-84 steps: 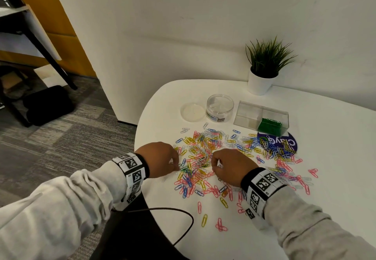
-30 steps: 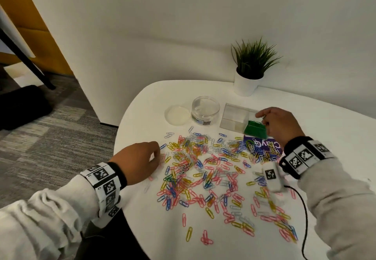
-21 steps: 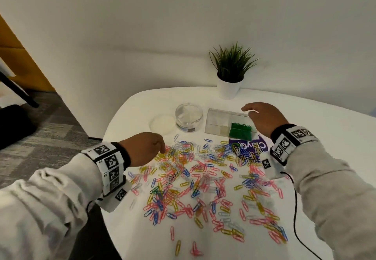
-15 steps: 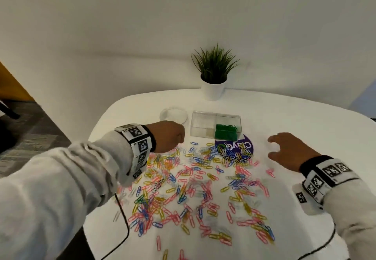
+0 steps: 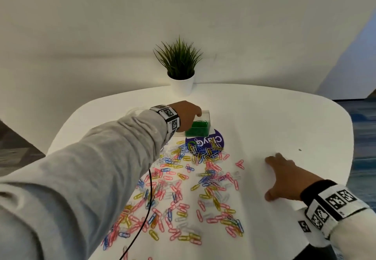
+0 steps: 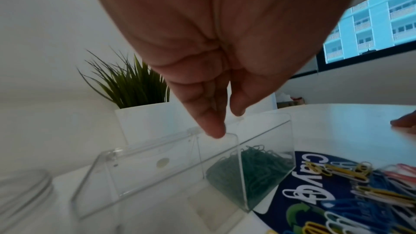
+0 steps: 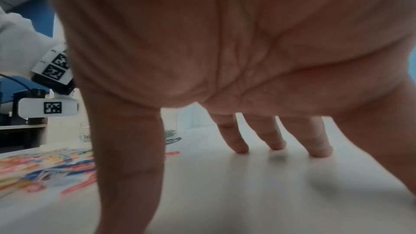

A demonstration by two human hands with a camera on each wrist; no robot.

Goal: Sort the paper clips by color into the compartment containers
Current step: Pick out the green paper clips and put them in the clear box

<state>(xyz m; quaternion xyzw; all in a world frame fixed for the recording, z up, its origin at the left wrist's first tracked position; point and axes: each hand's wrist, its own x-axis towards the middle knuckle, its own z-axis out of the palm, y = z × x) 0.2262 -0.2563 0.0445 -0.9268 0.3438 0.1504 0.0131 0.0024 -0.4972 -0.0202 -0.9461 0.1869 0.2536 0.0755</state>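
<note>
Fingertips [image 6: 213, 131] of our left hand [image 5: 186, 115] hang pinched together above the clear compartment box [image 6: 157, 159], the forefinger right at the top edge of its divider, the thumb close beside it. Whether a clip sits in that grip we cannot tell; nothing coloured shows between the digits. Our right hand [image 5: 284, 180] lies spread and flat on the desk [image 5: 284, 121] at 4 o'clock of the pile, holding nothing.

Green clips [image 5: 197, 130] fill the right compartment; the left one looks bare. The loose paper clips [image 5: 183, 188] spread from the purple sticker [image 5: 204, 142] down toward 6 o'clock. We judge them light, stiff and springy, slick on this smooth top and apt to hook into one another, so a fingertip pinch on one long side, lifted clear of its neighbours, seems best. The box is thin-walled and probably light; a knock could slide it.

A potted plant [image 5: 180, 72] stands at 12 o'clock just behind the box, which crowds reaches from the back. Open room lies at 2 to 3 o'clock. A black cable [image 5: 149, 198] crosses the clips under our left sleeve and could drag some.
</note>
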